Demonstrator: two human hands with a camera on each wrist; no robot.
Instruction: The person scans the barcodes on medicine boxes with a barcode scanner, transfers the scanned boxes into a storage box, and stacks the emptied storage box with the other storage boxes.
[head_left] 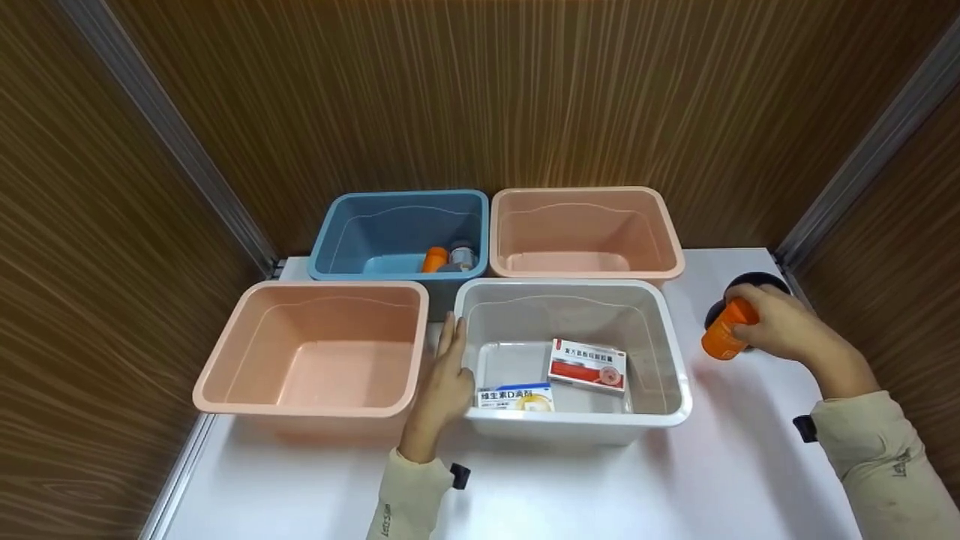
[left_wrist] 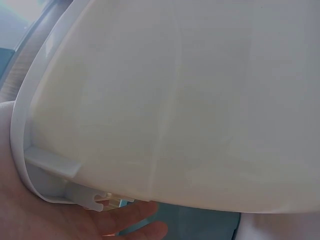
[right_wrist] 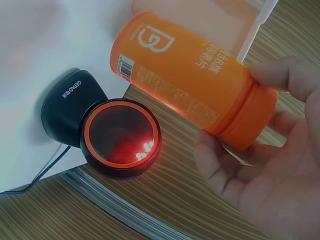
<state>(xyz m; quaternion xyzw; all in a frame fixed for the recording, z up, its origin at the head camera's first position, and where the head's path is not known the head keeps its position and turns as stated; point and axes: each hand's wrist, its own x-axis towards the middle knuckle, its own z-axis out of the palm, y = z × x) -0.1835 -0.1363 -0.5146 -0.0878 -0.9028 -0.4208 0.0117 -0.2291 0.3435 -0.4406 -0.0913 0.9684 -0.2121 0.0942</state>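
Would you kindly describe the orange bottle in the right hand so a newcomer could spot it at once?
Start at the white bin; to its right, the right hand holds the orange bottle near a black scanner. Unlike the orange item inside the blue bin, this one is held outside any bin.

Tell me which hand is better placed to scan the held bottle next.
Probably the right hand: it holds the orange bottle at its cap end near the scanner, while the left hand touches the white bin.
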